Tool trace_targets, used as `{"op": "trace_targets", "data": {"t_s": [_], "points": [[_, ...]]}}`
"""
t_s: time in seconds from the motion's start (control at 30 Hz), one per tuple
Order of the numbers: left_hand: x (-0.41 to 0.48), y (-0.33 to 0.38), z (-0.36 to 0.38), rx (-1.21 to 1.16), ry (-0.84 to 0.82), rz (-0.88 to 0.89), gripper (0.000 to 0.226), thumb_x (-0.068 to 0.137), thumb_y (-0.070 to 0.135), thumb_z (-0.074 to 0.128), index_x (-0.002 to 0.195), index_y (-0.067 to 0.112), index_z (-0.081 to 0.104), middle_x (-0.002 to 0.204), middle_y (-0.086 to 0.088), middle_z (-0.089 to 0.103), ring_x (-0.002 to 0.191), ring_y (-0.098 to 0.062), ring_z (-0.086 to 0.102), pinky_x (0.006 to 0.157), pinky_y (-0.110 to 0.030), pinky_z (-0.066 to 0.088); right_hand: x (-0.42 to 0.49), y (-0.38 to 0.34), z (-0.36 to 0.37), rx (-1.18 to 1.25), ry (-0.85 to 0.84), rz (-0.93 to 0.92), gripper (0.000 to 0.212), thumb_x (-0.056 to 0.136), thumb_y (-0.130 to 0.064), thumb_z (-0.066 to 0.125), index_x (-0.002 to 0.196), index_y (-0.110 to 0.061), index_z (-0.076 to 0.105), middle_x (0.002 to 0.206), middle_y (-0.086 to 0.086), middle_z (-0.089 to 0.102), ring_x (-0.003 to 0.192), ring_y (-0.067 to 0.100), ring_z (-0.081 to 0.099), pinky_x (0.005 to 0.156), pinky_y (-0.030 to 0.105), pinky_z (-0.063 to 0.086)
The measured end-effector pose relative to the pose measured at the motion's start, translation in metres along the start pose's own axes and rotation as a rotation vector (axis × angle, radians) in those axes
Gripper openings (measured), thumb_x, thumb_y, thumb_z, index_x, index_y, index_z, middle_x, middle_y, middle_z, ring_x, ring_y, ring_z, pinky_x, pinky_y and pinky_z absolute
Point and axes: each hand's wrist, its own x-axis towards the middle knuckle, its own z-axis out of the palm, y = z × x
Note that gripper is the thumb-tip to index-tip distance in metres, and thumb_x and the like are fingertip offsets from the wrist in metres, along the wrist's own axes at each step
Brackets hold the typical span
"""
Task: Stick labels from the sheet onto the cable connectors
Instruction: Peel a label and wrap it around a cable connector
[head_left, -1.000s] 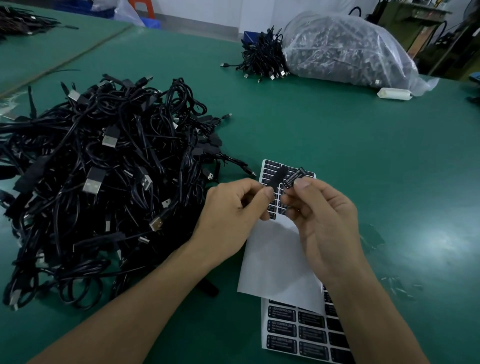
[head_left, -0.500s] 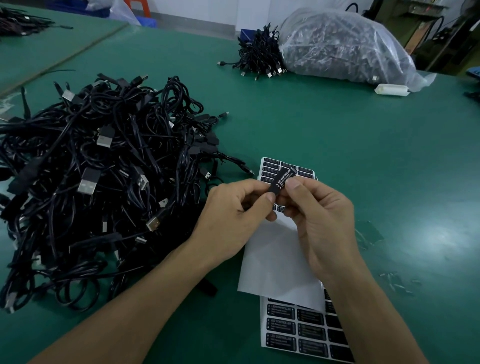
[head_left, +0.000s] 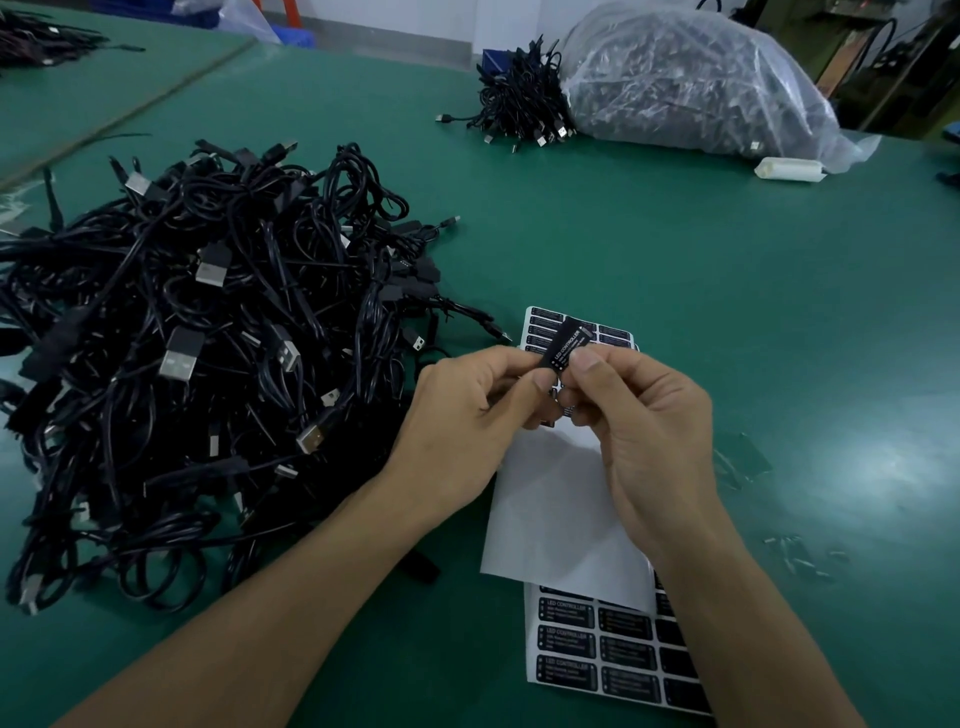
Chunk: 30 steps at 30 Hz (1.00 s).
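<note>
Above our label sheet (head_left: 597, 644), our left hand (head_left: 467, 415) and right hand (head_left: 644, 431) both pinch the tiny labelled connector (head_left: 565, 345) by its lower end, light and rigid so we'd say an edge grip suffices, cable pile (head_left: 208, 364) beyond.

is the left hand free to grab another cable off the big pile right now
Probably not yet: the left hand pinches the connector together with the right hand, so it is occupied. The cable pile lies just beside it with nothing between, so the way looks free once it lets go.
</note>
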Motion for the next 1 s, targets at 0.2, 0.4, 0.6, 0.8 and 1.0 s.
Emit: {"op": "trace_targets", "data": {"t_s": [0.2,0.4,0.6,0.8,1.0], "points": [[-0.0005,0.0009,-0.0011,-0.008,-0.04,0.004,0.014,0.1,0.013,0.062,0.1,0.022,0.073,0.088,0.004,0.078,0.083,-0.009,0.074,0.075,-0.019,0.057,-0.0013,-0.0017,-0.0002,-0.01,0.008,-0.007,0.016,0.093,-0.009,0.067,0.08,-0.011,0.075,0.068,0.005,0.067,0.063,0.013,0.059,0.061,0.023,0.05],[-0.0007,-0.002,-0.0022,-0.001,-0.063,-0.003,0.013,0.097,0.01,0.066,0.106,0.015,0.074,0.089,0.005,0.078,0.085,-0.008,0.074,0.077,-0.019,0.056,-0.0014,-0.0038,0.0005,-0.031,0.01,-0.014,0.015,0.093,-0.007,0.065,0.081,-0.007,0.074,0.067,0.006,0.067,0.063,0.013,0.058,0.061,0.022,0.051],[0.0002,-0.0041,-0.0024,0.008,-0.041,0.002,0.014,0.096,0.009,0.066,0.103,0.017,0.075,0.088,0.006,0.078,0.084,-0.008,0.075,0.077,-0.022,0.057,-0.0014,-0.0048,-0.0008,-0.076,0.017,-0.018,0.013,0.093,-0.008,0.067,0.083,-0.009,0.075,0.068,0.007,0.068,0.064,0.014,0.06,0.061,0.022,0.051],[0.0002,-0.0039,-0.0025,0.018,-0.031,0.01,0.013,0.094,0.012,0.069,0.1,0.02,0.077,0.086,0.009,0.078,0.081,-0.004,0.074,0.073,-0.016,0.055,-0.002,-0.0059,0.0001,-0.105,0.008,-0.038,0.015,0.093,-0.008,0.067,0.08,-0.013,0.074,0.065,-0.002,0.068,0.061,0.009,0.06,0.06,0.019,0.049],[-0.0002,-0.0042,-0.0023,0.032,-0.031,0.001,0.013,0.094,0.013,0.07,0.099,0.022,0.077,0.085,0.009,0.078,0.081,-0.005,0.073,0.074,-0.021,0.057,-0.0024,-0.006,0.0,-0.135,0.018,-0.05,0.016,0.092,-0.01,0.068,0.079,-0.016,0.075,0.063,-0.005,0.069,0.058,0.005,0.06,0.059,0.016,0.049]]}}
